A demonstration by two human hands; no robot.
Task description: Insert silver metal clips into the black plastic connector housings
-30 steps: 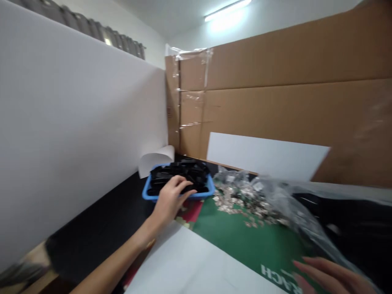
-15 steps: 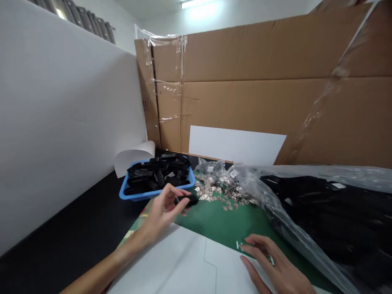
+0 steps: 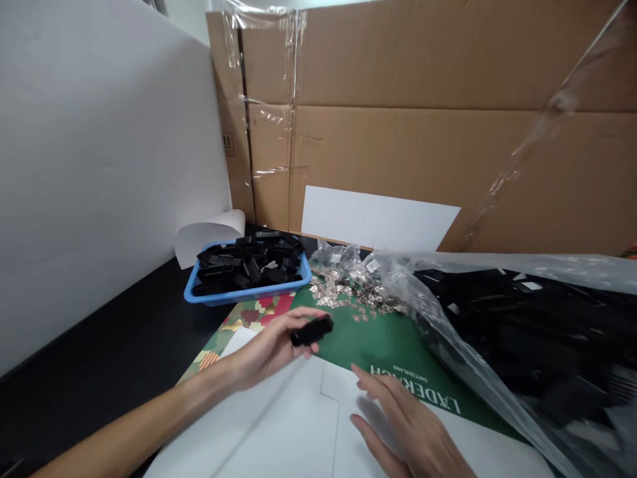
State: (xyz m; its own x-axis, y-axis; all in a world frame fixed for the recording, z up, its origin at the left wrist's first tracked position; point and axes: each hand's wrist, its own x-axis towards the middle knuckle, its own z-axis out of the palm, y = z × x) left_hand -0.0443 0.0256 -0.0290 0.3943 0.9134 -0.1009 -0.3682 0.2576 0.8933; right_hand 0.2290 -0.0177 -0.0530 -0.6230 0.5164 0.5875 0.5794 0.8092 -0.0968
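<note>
In the head view, my left hand holds a small black plastic part between fingers and thumb, above the green printed board. The part's exact kind is not clear to me. My right hand hangs lower and to the right, over the white sheet, its fingers apart and nothing in them. Behind my left hand lies a loose heap of small shiny metal pieces. A blue basket heaped with similar black parts stands at the back left.
On the right, a large clear plastic bag holds many black parts. A cardboard wall closes off the back, with a white paper leaning against it. Left of the black table rises a white panel.
My view has tilted down. My left hand has turned so that more of the black part shows. My right hand has moved left, closer to it.
</note>
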